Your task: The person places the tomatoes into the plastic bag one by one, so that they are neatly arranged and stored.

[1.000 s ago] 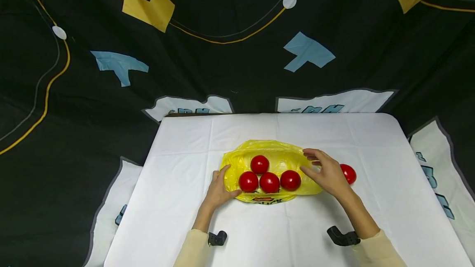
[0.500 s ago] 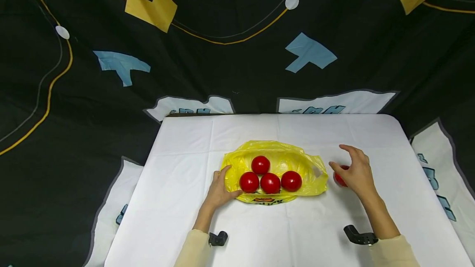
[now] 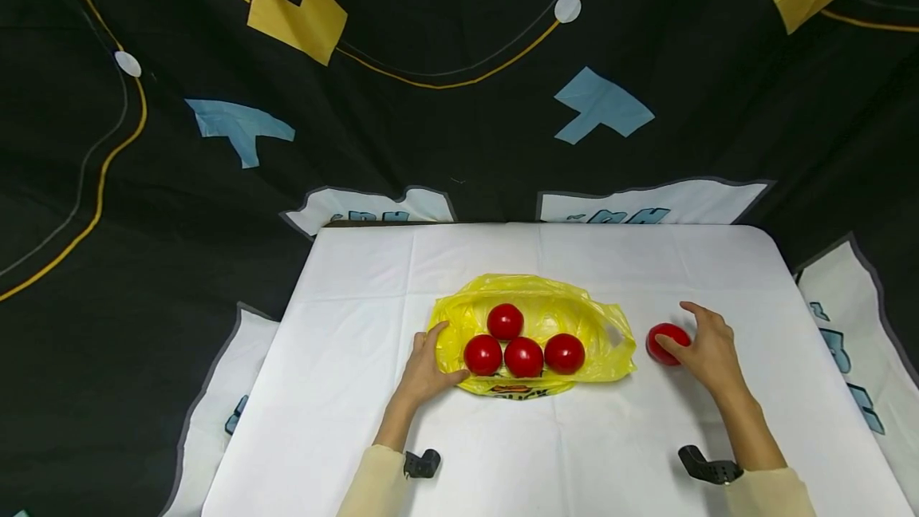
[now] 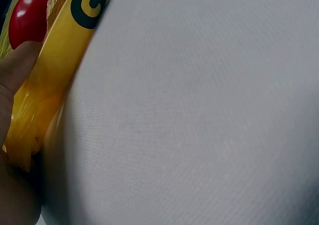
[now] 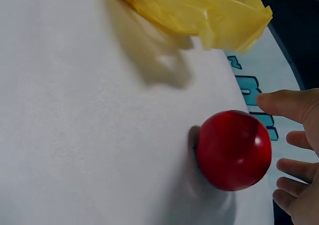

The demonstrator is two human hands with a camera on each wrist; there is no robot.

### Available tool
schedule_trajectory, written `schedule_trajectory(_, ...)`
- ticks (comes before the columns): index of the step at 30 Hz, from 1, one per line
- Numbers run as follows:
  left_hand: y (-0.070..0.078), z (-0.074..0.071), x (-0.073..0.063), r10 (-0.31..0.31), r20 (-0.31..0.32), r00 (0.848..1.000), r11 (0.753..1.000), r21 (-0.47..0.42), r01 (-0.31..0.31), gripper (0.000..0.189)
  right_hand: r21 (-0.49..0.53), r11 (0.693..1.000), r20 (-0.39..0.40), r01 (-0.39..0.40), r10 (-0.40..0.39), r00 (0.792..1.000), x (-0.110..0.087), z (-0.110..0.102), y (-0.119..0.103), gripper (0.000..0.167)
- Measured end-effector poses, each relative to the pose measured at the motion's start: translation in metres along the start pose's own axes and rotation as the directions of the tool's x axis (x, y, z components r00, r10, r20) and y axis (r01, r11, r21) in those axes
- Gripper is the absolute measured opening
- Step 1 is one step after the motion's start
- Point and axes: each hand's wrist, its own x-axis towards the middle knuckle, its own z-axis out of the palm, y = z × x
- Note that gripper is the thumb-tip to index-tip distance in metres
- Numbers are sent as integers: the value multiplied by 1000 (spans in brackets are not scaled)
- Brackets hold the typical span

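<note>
A yellow plastic bag [image 3: 606, 341] lies on the table with its mouth spread wide. Several shiny red balls [image 3: 523, 357] sit inside it. My left hand [image 3: 422, 369] holds the bag's left end; in the left wrist view its thumb [image 4: 20, 63] hooks over the rim, close to one red ball [image 4: 31, 16]. What its other fingers do is mostly hidden. To the right of the bag, a lone red ball [image 5: 234, 150] rests on the cloth. My right hand [image 3: 711, 349] is beside that ball, thumb and fingers spread apart, with a gap between them and the ball in the right wrist view.
A white cloth [image 3: 488, 453] covers the table. Behind it hangs a black backdrop [image 3: 431, 142] with yellow and blue shapes. Black wrist mounts [image 3: 421, 463] sit on both forearms.
My right hand has let go of the bag's right edge and moved right to the lone red ball. That end of the bag now lies loose. My left hand stays in place.
</note>
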Motion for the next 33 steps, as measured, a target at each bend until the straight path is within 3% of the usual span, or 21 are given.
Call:
schedule_trajectory(17, 0, 1, 0, 0, 0, 1000, 1000, 12, 0, 96, 36, 999, 61, 17, -19, 998, -6, 10, 14, 71)
schedule_trajectory(33, -1, 1, 1, -3, -6, 1000, 1000, 15, 3, 95, 32, 999, 134, -38, 33, 990, -12, 17, 24, 79)
